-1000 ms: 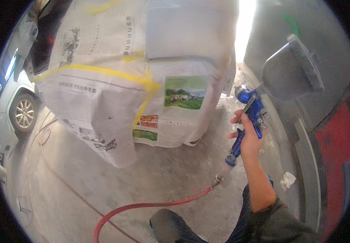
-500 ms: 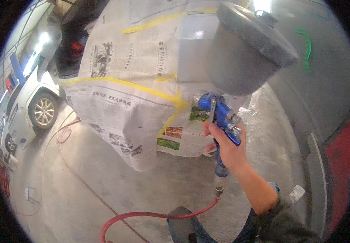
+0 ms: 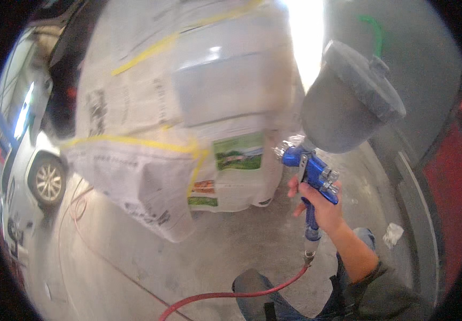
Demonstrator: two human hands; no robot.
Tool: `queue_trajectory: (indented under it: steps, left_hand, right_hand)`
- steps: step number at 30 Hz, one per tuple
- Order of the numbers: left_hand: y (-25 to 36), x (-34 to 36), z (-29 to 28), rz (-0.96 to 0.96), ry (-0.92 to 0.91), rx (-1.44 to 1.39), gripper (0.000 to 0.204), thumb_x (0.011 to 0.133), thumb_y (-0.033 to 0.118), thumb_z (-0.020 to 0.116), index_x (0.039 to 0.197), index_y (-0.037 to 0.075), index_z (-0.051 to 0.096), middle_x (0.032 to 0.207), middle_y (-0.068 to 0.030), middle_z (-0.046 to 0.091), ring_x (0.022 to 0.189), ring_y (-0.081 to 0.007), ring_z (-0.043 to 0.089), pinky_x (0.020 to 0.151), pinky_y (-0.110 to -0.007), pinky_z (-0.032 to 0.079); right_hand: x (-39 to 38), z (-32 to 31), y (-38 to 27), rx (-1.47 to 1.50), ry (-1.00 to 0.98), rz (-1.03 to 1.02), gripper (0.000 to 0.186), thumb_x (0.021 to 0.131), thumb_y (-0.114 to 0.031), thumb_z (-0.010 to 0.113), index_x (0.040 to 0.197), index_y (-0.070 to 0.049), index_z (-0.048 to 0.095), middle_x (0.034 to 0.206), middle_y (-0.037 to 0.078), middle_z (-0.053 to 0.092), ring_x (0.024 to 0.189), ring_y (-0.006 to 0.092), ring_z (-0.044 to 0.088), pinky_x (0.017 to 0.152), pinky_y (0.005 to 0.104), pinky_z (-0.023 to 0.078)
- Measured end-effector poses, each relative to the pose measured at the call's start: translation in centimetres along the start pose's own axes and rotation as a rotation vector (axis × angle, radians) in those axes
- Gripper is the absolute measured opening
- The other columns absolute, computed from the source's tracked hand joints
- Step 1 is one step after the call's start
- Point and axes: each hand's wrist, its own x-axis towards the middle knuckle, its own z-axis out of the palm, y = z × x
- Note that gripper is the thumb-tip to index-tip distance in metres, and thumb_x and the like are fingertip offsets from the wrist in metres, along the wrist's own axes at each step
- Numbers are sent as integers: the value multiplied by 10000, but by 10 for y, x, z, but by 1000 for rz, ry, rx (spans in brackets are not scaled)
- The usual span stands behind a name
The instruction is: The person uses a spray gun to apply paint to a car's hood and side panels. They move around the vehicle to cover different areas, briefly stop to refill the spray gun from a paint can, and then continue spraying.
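My right hand is wrapped round the handle of a blue paint spray gun, its fingers at the metal trigger. On top of the gun sits a large grey paint cup with a lid, tilted to the right. From the bottom of the handle a red air hose curves off to the lower left. Left of the gun's nozzle, and apart from it, is a bare pale grey panel framed by masking newspaper and yellow tape. My left hand is out of view.
A white car stands at the far left. A thinner hose trails over the concrete floor. On the right run a grey wall with a green strip and a red surface. Crumpled white paper lies near my knee.
The spray gun in my right hand now sits further right and lower in view, clear of the bare panel it partly covered. The masked panel has shifted left in the view.
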Motion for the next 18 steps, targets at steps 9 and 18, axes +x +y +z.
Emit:
queue_trajectory:
  steps: [9, 18]
  left_hand:
    - [35, -69, 102, 210, -41, 96, 248, 925, 164, 568, 992, -50, 675, 836, -11, 607, 718, -92, 482, 626, -246, 400]
    - [91, -191, 171, 357, 148, 274, 144, 861, 66, 559, 772, -18, 634, 637, 27, 483, 609, -81, 426, 521, -262, 355]
  right_hand:
    - [51, -140, 36, 106, -153, 67, 172, 891, -134, 613, 1021, -21, 622, 904, 77, 655, 805, 153, 641, 489, 263, 547]
    - [147, -194, 23, 68, -466, 182, 192, 841, -200, 688, 898, -53, 580, 697, 27, 594, 511, 69, 522, 418, 216, 413]
